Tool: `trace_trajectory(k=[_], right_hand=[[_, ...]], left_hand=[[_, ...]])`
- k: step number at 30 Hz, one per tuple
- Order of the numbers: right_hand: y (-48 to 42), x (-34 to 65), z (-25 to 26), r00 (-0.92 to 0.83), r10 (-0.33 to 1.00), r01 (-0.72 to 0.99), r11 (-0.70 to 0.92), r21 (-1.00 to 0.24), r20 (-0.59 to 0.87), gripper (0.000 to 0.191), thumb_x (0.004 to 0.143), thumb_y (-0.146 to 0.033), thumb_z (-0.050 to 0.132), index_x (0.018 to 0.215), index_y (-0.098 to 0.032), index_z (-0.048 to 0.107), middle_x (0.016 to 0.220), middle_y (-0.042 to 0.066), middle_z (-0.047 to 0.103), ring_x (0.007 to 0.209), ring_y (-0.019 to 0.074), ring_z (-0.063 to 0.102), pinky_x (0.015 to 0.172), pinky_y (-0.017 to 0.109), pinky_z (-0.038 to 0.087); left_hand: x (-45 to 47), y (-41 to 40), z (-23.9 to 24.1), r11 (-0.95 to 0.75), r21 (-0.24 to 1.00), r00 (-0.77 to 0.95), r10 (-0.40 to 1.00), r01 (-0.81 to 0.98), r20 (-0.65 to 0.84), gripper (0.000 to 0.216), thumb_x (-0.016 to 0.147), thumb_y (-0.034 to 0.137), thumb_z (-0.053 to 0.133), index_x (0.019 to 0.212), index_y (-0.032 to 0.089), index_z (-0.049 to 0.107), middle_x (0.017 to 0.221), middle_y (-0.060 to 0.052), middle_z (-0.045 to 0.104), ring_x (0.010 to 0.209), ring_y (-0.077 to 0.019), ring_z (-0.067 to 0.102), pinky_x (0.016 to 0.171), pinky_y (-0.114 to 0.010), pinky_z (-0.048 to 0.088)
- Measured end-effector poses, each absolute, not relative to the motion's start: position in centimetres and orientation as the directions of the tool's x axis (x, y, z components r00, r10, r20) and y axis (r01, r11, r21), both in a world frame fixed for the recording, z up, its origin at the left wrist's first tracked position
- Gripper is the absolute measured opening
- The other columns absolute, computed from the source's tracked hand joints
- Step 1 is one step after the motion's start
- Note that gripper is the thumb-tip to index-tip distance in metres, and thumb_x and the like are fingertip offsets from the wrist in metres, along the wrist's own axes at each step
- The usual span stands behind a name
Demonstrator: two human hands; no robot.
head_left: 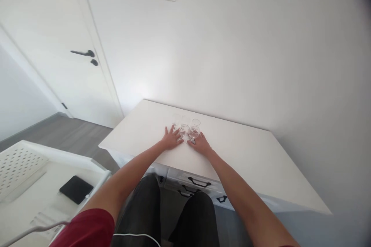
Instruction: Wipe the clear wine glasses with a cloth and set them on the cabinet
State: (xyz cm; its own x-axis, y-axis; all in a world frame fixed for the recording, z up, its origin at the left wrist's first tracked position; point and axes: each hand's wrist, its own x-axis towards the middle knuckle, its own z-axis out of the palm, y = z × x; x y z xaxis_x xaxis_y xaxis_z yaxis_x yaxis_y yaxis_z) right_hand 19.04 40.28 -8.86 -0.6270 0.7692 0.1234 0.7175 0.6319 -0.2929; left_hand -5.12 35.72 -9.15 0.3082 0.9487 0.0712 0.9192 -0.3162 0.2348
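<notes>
A cluster of several small clear drinking glasses [184, 128] stands on the white cabinet top [237, 150], close to its middle. My left hand [171, 139] lies low at the left side of the cluster, fingers spread and thumb pointing at the front glasses. On the other side, my right hand [201, 144] rests with its thumb and fingers apart around the near right glass [194, 132]. Whether either hand presses on the glass is too small to tell. The glasses are faint against the white surface, so their lower parts are hard to make out.
Below the cabinet top are drawers with black handles [199, 182], close to my knees. At the lower left, a white table with a raised rim [95, 164] holds a black flat object [76, 189]. A white cable [136, 234] crosses my leg. A wall rises behind the cabinet.
</notes>
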Motion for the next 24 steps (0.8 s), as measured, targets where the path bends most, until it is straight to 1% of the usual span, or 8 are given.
trace_trajectory(k=[5,8,11,13,16,19,21,24], right_hand=[[40.6,9.1,-8.7,-0.718,0.684,0.628,0.718,-0.301,0.133,0.059,0.102,-0.054,0.05,0.157,-0.031,0.047,0.164,0.007,0.046,0.155,0.0262,0.035,0.128,0.054,0.014],[40.3,3.5,-8.6,-0.756,0.639,0.579,0.754,-0.311,0.143,0.059,0.102,-0.056,0.049,0.156,-0.031,0.048,0.165,0.006,0.045,0.154,0.0263,0.035,0.129,0.054,0.013],[39.8,-0.9,-8.6,-0.774,0.614,0.55,0.772,-0.319,0.151,0.057,0.102,-0.057,0.048,0.153,-0.032,0.052,0.165,0.005,0.044,0.155,0.0274,0.033,0.129,0.056,0.013],[39.5,-2.8,-8.8,-0.775,0.613,0.548,0.773,-0.32,0.152,0.057,0.103,-0.056,0.047,0.154,-0.031,0.052,0.165,0.006,0.045,0.156,0.0282,0.031,0.128,0.057,0.012],[39.3,-4.3,-9.1,-0.772,0.62,0.559,0.767,-0.316,0.14,0.06,0.103,-0.058,0.045,0.156,-0.029,0.048,0.164,0.008,0.046,0.157,0.0286,0.029,0.129,0.057,0.01],[39.2,-4.5,-9.2,-0.769,0.627,0.57,0.762,-0.308,0.125,0.062,0.103,-0.06,0.044,0.157,-0.03,0.047,0.165,0.007,0.045,0.158,0.0279,0.027,0.129,0.055,0.01],[39.2,-4.5,-9.1,-0.768,0.629,0.574,0.76,-0.306,0.12,0.062,0.103,-0.06,0.044,0.157,-0.029,0.046,0.165,0.007,0.045,0.158,0.0271,0.026,0.129,0.054,0.01],[38.8,-4.6,-9.0,-0.764,0.634,0.579,0.754,-0.309,0.116,0.065,0.103,-0.062,0.043,0.158,-0.027,0.046,0.166,0.007,0.043,0.158,0.0275,0.025,0.129,0.055,0.01]], left_hand=[[-14.5,33.4,-9.0,-0.224,0.226,0.218,0.975,0.948,0.05,0.053,0.099,0.043,0.066,0.148,0.024,0.055,0.166,-0.011,0.039,0.152,-0.0383,0.035,0.123,-0.069,0.025],[-19.8,31.8,-8.6,-0.178,0.211,0.175,0.984,0.961,0.031,0.055,0.099,0.043,0.066,0.15,0.024,0.053,0.167,-0.011,0.038,0.153,-0.0385,0.034,0.123,-0.069,0.025],[-24.3,30.3,-8.0,-0.129,0.197,0.129,0.992,0.972,0.01,0.057,0.099,0.044,0.066,0.151,0.025,0.052,0.168,-0.011,0.036,0.153,-0.0393,0.033,0.123,-0.07,0.024],[-26.5,29.6,-7.8,-0.111,0.197,0.113,0.994,0.974,0.0,0.057,0.099,0.044,0.065,0.152,0.025,0.051,0.169,-0.011,0.036,0.154,-0.0393,0.031,0.124,-0.071,0.021],[-28.3,29.0,-8.1,-0.109,0.214,0.112,0.994,0.971,-0.003,0.057,0.1,0.046,0.064,0.151,0.025,0.052,0.17,-0.01,0.033,0.157,-0.0394,0.024,0.125,-0.071,0.013],[-28.6,29.0,-8.5,-0.119,0.241,0.121,0.993,0.963,0.004,0.058,0.099,0.049,0.063,0.152,0.026,0.052,0.172,-0.009,0.03,0.159,-0.0396,0.018,0.126,-0.072,0.007],[-28.5,29.0,-8.6,-0.125,0.254,0.127,0.992,0.959,0.012,0.058,0.1,0.049,0.063,0.151,0.026,0.053,0.172,-0.009,0.03,0.16,-0.0395,0.017,0.126,-0.072,0.006],[-28.3,29.0,-8.5,-0.131,0.263,0.128,0.991,0.956,0.025,0.054,0.1,0.047,0.064,0.149,0.025,0.055,0.171,-0.01,0.033,0.159,-0.0389,0.021,0.126,-0.071,0.01]])
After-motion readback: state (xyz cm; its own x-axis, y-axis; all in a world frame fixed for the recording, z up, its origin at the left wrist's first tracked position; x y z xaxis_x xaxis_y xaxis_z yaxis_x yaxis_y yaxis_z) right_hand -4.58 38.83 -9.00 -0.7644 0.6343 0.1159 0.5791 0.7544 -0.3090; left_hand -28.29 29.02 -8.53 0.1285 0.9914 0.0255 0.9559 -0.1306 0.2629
